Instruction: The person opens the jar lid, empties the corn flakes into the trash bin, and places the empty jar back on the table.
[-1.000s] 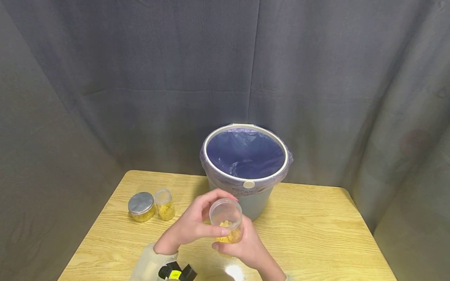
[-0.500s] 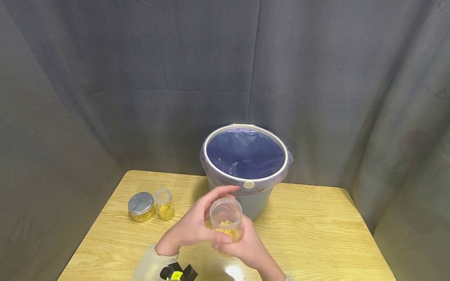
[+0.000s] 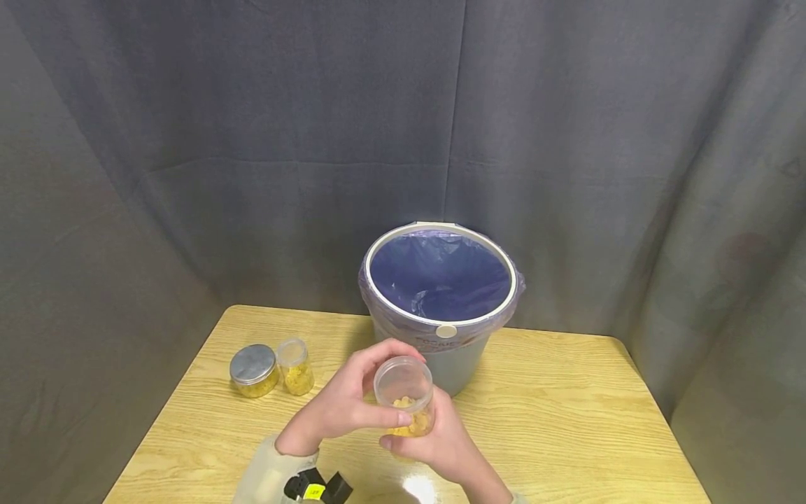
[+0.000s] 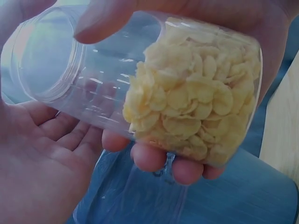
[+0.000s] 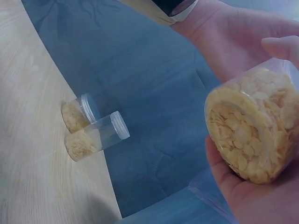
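A clear plastic jar (image 4: 107,88) partly filled with pale yellow flakes (image 4: 191,93) is held above the table, tilted. My right hand (image 3: 443,437) grips its lower part, thumb on one side and fingertips (image 4: 149,156) round the other. My left hand (image 3: 343,406) cups loosely about the jar's upper end. In the left wrist view its palm shows, and its fingers (image 4: 70,133) pass behind the jar; whether they touch it I cannot tell. In the head view the left thumb overlaps the jar's side. Whether the clear top is covered is unclear.
A bin (image 3: 460,367) lined with a purple bag (image 3: 441,273) stands behind the hands. At the left of the wooden table (image 3: 567,420) are a silver-lidded low jar (image 3: 253,371) and a slim clear jar (image 3: 295,367), both with yellow contents. Grey curtains surround the table.
Half a second ago my left fingers spread slightly farther out; now they are closer to the jar again, as they were a second ago. The right hand keeps its grip.
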Tool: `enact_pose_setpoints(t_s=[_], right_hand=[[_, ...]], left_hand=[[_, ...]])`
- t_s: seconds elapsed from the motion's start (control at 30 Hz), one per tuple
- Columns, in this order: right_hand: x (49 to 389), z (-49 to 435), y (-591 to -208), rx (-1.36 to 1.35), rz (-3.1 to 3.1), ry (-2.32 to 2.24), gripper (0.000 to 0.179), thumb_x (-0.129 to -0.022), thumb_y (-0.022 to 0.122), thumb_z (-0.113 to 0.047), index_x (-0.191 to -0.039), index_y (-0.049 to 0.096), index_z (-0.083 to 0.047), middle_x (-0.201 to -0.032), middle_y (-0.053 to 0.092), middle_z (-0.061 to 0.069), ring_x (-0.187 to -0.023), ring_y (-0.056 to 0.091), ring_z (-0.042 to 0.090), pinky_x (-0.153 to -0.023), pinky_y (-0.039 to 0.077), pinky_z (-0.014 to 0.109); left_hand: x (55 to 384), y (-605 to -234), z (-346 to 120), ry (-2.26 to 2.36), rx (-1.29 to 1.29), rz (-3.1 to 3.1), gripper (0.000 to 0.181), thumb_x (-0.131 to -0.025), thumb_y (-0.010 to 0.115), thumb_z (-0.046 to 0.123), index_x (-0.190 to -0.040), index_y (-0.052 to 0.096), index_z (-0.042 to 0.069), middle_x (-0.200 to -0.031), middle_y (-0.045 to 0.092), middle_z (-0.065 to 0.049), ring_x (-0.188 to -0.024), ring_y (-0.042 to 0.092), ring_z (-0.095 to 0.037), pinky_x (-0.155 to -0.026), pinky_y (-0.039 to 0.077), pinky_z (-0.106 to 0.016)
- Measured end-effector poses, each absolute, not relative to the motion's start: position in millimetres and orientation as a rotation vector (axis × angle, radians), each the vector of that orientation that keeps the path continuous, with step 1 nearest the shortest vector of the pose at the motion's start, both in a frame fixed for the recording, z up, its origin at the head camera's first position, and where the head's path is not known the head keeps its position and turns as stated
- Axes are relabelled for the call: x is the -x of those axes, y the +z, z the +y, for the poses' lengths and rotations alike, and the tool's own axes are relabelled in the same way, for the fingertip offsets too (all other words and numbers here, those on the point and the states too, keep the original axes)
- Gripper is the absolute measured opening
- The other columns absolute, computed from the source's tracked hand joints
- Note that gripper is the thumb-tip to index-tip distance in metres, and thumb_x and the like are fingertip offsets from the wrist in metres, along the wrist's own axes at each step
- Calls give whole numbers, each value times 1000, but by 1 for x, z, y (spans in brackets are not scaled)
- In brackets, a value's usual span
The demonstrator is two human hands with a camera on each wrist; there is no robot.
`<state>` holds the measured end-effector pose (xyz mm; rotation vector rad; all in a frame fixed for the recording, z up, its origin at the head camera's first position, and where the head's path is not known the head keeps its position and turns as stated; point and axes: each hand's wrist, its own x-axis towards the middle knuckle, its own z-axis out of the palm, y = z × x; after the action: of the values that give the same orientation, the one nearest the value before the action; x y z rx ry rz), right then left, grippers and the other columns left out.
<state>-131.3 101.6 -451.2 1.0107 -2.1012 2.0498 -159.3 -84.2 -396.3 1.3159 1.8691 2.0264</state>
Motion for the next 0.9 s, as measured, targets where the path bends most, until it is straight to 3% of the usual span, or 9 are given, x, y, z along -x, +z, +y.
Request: enact_pose_setpoints(t_s=[0.3, 0.53, 0.73, 0.9], right_hand=[[130, 101, -452, -1003, -2148, 2033, 56, -76, 84, -10, -128, 61, -12, -115, 66, 9, -106, 60, 23, -93, 50, 40], [131, 101, -453, -987, -2125, 2060, 60, -75, 84, -7, -130, 60, -12, -118, 67, 9, -105, 64, 25, -90, 55, 40], [132, 101, -454, -949, -2133, 2059, 62, -73, 84, -4, -130, 60, -13, -117, 67, 9, -103, 66, 25, -88, 56, 39], [133, 101, -454, -961, -2108, 2100, 54, -73, 84, 0, -120, 60, -12, -114, 65, 8, -98, 65, 23, -80, 58, 39]], left_hand=[[157, -396, -80, 2054, -1214, 2019, 56, -72, 87, 11, -117, 53, 9, -112, 60, -12, -104, 60, -30, -91, 50, -39], [159, -398, -78, 2167, -1249, 1959, 51, -78, 85, 10, -117, 53, 3, -115, 59, -17, -107, 59, -29, -97, 47, -38], [163, -399, -81, 2214, -1266, 1952, 49, -81, 83, 17, -118, 57, 0, -113, 56, -19, -105, 58, -26, -95, 48, -35], [164, -398, -83, 2249, -1256, 2021, 49, -82, 84, 26, -117, 62, 0, -113, 55, -19, -108, 53, -27, -94, 48, -35]])
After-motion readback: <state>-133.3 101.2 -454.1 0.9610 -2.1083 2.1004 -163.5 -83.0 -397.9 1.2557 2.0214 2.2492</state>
